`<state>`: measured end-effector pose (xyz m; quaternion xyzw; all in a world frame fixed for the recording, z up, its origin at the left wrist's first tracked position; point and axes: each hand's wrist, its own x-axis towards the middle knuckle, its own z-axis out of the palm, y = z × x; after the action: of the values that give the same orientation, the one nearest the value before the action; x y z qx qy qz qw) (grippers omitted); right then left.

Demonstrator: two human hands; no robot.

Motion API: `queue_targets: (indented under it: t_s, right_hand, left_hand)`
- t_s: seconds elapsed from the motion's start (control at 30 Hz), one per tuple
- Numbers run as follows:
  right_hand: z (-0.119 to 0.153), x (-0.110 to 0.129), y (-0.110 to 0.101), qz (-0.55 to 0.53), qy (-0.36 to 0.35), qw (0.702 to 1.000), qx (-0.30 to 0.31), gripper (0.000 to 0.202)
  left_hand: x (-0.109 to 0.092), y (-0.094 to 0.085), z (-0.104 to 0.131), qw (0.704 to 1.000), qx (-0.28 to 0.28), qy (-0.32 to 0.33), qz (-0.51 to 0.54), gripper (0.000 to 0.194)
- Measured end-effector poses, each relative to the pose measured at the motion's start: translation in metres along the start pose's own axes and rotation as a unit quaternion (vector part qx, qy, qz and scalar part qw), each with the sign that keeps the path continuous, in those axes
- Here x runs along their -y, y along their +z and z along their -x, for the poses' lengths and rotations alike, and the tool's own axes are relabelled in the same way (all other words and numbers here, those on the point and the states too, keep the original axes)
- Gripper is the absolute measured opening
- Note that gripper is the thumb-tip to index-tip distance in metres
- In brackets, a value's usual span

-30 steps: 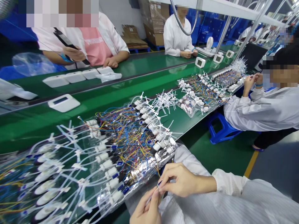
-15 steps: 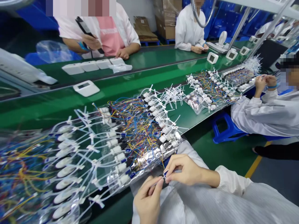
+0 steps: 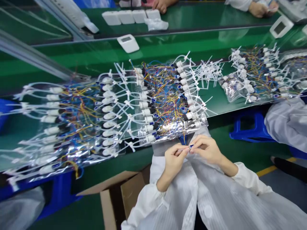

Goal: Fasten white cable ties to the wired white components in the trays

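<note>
Head view. The part (image 3: pixel 191 146), small, blue and white, sits between the fingertips of both hands, in front of the near edge of the desk (image 3: pixel 214 99) and above the lap.

Grip, left hand (image 3: pixel 173 158): thumb and forefinger together, clamped on the part at its left side. Grip, right hand (image 3: pixel 209 150): thumb and forefinger clamped on its right side. Wires (image 3: pixel 184 138) hang just beside the fingertips; whether they join the part cannot be told.

Handling, as judged:
1. Pinch the part lightly with the pads; do not squeeze the blue face.
2. Steady it with one hand and make fine adjustments with the other.
3. Leave slack in the wires; a snag could pull the part free.
4. Work close to the desk edge, since a dropped part could fall to the floor.

Count:
- Part in hand: 1.
- Wire groups (image 3: pixel 168 92) on the desk: 3 largely visible, plus 1 cut off at the right.
- White cases (image 3: pixel 126 17) in the far row: 4.
- Display units (image 3: pixel 128 43): 2 clearly seen; an object at the right edge is too cropped to identify.
- Cable tie heap (image 3: pixel 208 72): 1; individual ties overlap too much to count.
- Cartons (image 3: pixel 132 191): 1.
- Co-workers' hands (image 3: pixel 161 5): 3, at the top.
</note>
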<state>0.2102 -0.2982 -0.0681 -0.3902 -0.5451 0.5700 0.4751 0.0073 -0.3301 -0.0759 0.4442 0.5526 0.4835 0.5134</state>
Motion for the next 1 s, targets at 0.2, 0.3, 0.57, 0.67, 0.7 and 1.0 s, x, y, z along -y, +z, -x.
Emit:
queue_targets:
  t_s: [0.2, 0.3, 0.57, 0.67, 0.7, 1.0]
  right_hand:
    - [0.003, 0.006, -0.004, 0.031, -0.024, 0.999, -0.015, 0.021]
    - [0.003, 0.006, -0.002, 0.032, -0.035, 0.999, -0.013, 0.022]
    - [-0.002, 0.007, 0.000, 0.021, -0.005, 1.000, 0.015, 0.025]
    - [-0.006, 0.011, 0.000, 0.034, -0.011, 0.999, 0.021, 0.026]
    - [-0.009, 0.014, 0.000, 0.040, -0.018, 0.999, 0.027, 0.026]
    - [-0.061, 0.116, -0.028, 0.158, 0.015, 0.946, 0.284, 0.040]
  left_hand:
    - [-0.001, -0.004, -0.007, 0.992, 0.000, 0.120, -0.042, 0.047]
    - [0.002, -0.001, -0.004, 0.990, 0.000, 0.137, -0.031, 0.049]
    - [0.010, 0.006, 0.005, 0.996, -0.004, 0.089, -0.005, 0.072]
    - [0.007, 0.005, 0.003, 0.996, 0.001, 0.087, -0.003, 0.075]
    - [0.005, 0.003, 0.002, 0.996, 0.003, 0.088, -0.004, 0.075]
    - [-0.082, -0.068, -0.017, 0.969, 0.102, 0.221, 0.040, 0.055]
